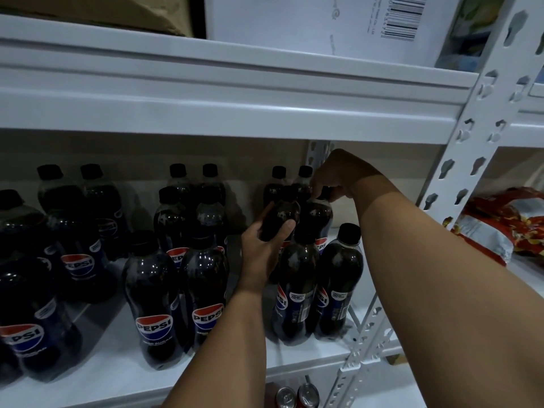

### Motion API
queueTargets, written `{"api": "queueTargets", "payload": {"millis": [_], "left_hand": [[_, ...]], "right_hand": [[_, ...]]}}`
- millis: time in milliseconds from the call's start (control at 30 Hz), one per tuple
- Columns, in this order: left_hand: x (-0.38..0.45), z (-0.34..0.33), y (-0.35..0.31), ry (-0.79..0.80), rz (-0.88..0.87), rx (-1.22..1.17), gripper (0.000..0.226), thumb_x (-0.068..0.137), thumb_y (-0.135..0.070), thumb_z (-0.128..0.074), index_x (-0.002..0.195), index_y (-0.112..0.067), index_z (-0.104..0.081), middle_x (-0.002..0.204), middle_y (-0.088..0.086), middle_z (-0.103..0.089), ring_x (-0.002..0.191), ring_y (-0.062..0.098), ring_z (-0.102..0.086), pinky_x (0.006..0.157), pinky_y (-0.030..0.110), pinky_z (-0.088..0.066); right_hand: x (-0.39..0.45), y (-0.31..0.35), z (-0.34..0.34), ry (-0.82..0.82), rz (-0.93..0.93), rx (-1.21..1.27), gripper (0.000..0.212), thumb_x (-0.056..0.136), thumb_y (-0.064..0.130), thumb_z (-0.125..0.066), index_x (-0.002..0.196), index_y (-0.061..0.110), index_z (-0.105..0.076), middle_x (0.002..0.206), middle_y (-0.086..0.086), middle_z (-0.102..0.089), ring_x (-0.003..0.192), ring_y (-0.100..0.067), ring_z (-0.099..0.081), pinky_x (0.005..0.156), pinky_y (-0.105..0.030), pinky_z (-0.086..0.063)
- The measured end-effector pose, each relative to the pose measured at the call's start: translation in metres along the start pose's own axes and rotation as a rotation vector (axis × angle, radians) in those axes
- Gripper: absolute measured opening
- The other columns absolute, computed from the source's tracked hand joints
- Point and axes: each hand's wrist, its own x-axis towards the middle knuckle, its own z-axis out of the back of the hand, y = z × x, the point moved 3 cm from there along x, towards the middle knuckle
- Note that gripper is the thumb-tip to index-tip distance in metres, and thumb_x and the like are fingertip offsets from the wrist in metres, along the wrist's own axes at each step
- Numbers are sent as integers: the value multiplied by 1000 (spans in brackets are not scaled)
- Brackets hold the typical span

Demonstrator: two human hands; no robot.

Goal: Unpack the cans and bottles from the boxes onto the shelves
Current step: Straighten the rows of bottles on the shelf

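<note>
**Inspector:** Start with the item being handled.

**Assistant:** A dark Pepsi bottle (279, 220), in the right-hand cluster on the white shelf (117, 375). The left hand (262, 248) is wrapped round its upper body, thumb on the near side, fingers curled behind. I cannot tell whether its base is on the shelf board or raised; the bottles in front hide it.

**Inspector:** The other hand?

**Assistant:** The right hand (335, 178) reaches in from above and pinches the black cap of the neighbouring bottle (318, 219), just to the right of the first. Both hands are clamped, each on its own bottle, close together but not touching.

**Inspector:** Surrounding stock?

**Assistant:** Two more bottles stand directly in front of those: the front-right bottle (341, 284) and the one beside it (297, 290), labels turned sideways. Two others stand behind against the back wall. A middle cluster (206, 301) of paired bottles stands to the left, and a left cluster (76, 254) further along, all upright with black caps.

**Inspector:** Beyond that shelf?

**Assistant:** Above, a brown carton (97, 10) and a white box with a barcode (323, 22). In the next bay to the right, red snack bags (500, 225). Below, the tops of two red cans (297, 396).
</note>
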Motion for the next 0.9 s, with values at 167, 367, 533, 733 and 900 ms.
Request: {"api": "queueTargets", "payload": {"millis": [167, 367, 533, 733, 900], "left_hand": [[3, 1, -4, -11, 7, 10, 45, 81, 1, -81, 122, -15, -70, 102, -8, -78, 107, 13, -72, 85, 21, -56], [0, -2, -10, -34, -25, -2, 46, 77, 7, -80, 115, -16, -68, 105, -4, -75, 96, 3, -73, 79, 18, -55], [-2, -2, -7, -49, -36, -13, 47, 80, 12, -75, 108, -24, -67, 101, -11, -73, 97, 4, -70, 78, 16, -55], [-14, 6, 4, 29, -18, -18, 62, 82, -8, -82, 139, -10, -59, 126, 3, -72, 122, 16, -66, 101, 27, -53], [-29, 16, -3, -103, -80, 23, 30, 97, -9, -67, 126, -13, -67, 125, 4, -72, 120, 13, -66, 102, 27, -51]], "right_hand": [[-3, 1, -3, -4, 1, -147, 63, 65, 19, -94, 118, 1, -68, 110, -13, -73, 97, -29, -73, 92, -44, -59], [-6, 0, -3, -65, 19, -188, 64, 67, 26, -93, 122, 6, -67, 112, -10, -73, 103, -26, -71, 95, -37, -56], [-12, -4, -1, -154, 44, -102, 61, 60, 21, -97, 113, 3, -71, 103, -15, -75, 97, -30, -73, 89, -40, -60], [-27, -7, -1, -195, 49, -63, 57, 64, 25, -94, 106, -1, -67, 99, -14, -71, 90, -29, -69, 78, -34, -59], [-54, -13, -1, -264, 58, 32, 37, 74, 29, -87, 86, 5, -62, 89, -9, -66, 66, -20, -61, 40, -18, -43]]}}
